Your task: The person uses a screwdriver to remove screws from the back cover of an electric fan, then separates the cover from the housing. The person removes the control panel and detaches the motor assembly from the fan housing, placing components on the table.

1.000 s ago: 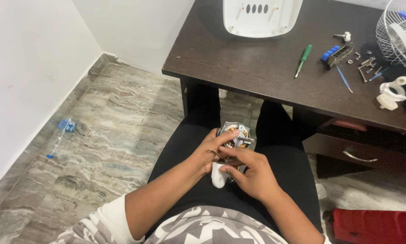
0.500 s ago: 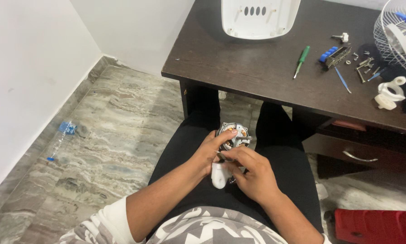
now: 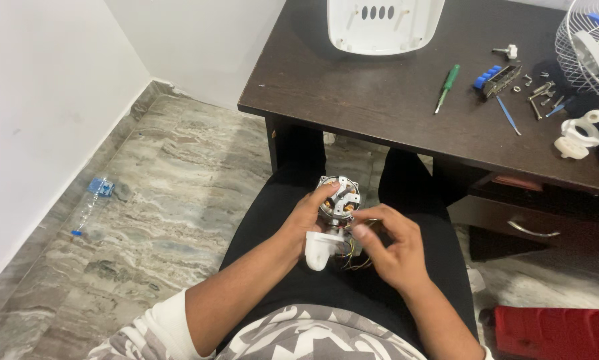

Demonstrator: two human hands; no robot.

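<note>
A clear plastic bottle (image 3: 90, 203) with a blue label — on the floor, by the wall.

On the dark wooden desk (image 3: 379, 100) lie a white plastic cover (image 3: 385, 23), a green screwdriver (image 3: 447, 87), a scatter of screws (image 3: 543, 92) and a white knob (image 3: 577, 137). A wire fan guard (image 3: 593, 47) sits at its right end. A red case (image 3: 556, 333) stands on the marble floor (image 3: 153, 200).

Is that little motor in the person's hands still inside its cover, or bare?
Bare: the motor, held in the left hand, shows its copper windings and loose wires, with no cover around it.
</note>
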